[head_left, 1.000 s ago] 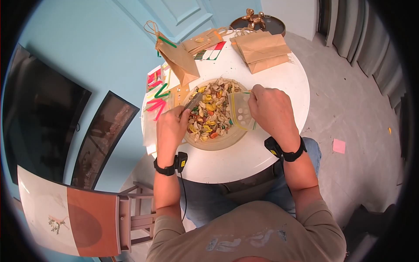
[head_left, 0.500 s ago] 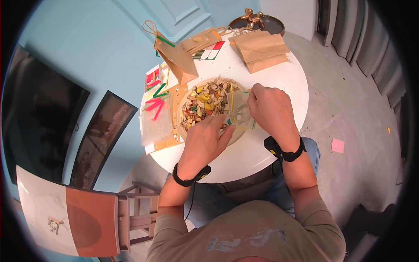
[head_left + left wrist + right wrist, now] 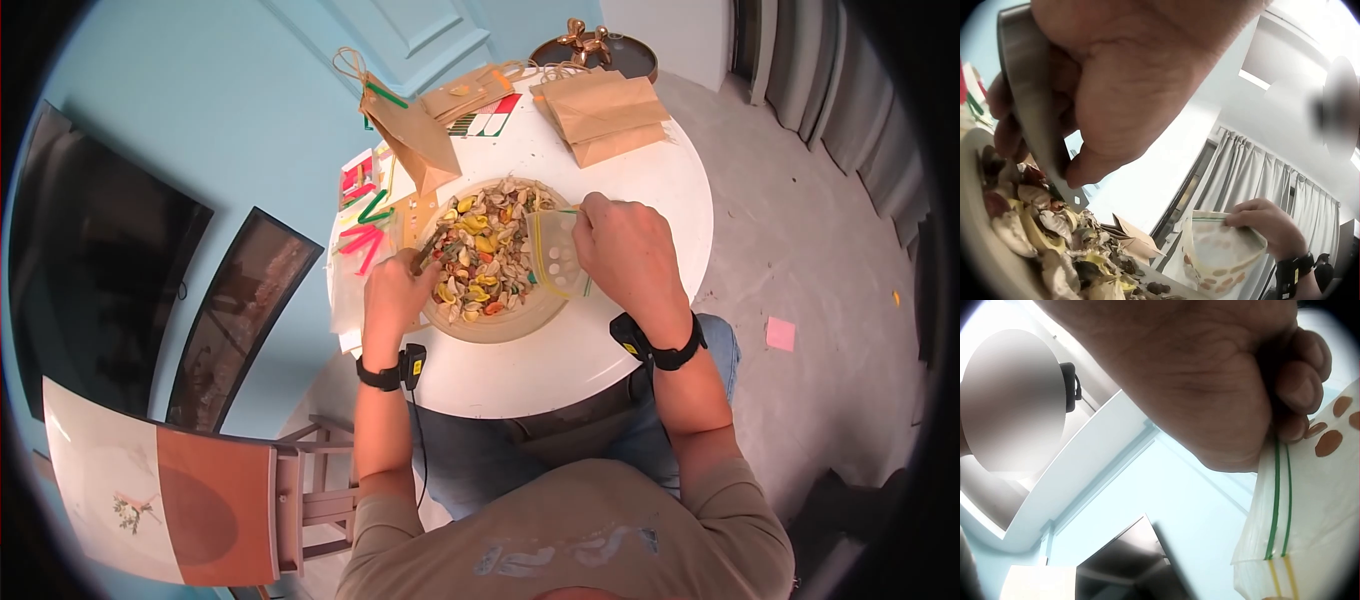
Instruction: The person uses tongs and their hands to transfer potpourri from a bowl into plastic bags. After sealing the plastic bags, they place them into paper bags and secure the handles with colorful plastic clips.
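In the head view a round, pale bowl (image 3: 530, 325) holds potpourri (image 3: 490, 245), a mix of dried beige, yellow and orange pieces. My left hand (image 3: 395, 297) is at the bowl's left side and grips a flat, curved grey metal tool (image 3: 1038, 94) with a small hole near one end. That end hangs close over the potpourri in the left wrist view. My right hand (image 3: 632, 255) pinches the top edge of a clear zip bag (image 3: 558, 258) with printed dots. The bag hangs at the bowl's right side, its mouth held open.
Brown paper bags (image 3: 602, 115) stand at the back of the white round table (image 3: 560, 370), another paper bag (image 3: 415, 145) to their left. Pink strips (image 3: 368, 250) and green strips (image 3: 374, 208) lie at the left. A chair (image 3: 310, 500) stands beside the table.
My left hand went right to the zip bag's mouth, then came back to the bowl's left side with the tool. The right hand and the bag stayed nearly still.
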The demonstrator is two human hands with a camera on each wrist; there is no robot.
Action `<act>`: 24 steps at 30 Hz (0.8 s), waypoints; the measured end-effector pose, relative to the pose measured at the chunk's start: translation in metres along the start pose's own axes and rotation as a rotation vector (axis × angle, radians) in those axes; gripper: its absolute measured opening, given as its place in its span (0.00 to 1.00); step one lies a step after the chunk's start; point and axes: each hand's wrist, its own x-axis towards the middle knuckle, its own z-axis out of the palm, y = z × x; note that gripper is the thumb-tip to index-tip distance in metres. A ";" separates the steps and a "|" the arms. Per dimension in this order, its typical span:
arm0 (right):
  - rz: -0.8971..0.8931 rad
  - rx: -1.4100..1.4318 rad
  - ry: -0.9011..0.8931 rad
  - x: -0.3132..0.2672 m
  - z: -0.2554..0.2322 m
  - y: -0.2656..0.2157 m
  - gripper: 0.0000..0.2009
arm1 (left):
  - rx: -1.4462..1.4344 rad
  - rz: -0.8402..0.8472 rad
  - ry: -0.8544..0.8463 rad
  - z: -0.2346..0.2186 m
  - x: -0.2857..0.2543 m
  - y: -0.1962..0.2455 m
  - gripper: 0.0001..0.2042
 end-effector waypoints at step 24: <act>0.007 0.004 -0.021 0.002 0.003 -0.003 0.09 | -0.046 -0.017 0.043 -0.015 -0.001 0.023 0.13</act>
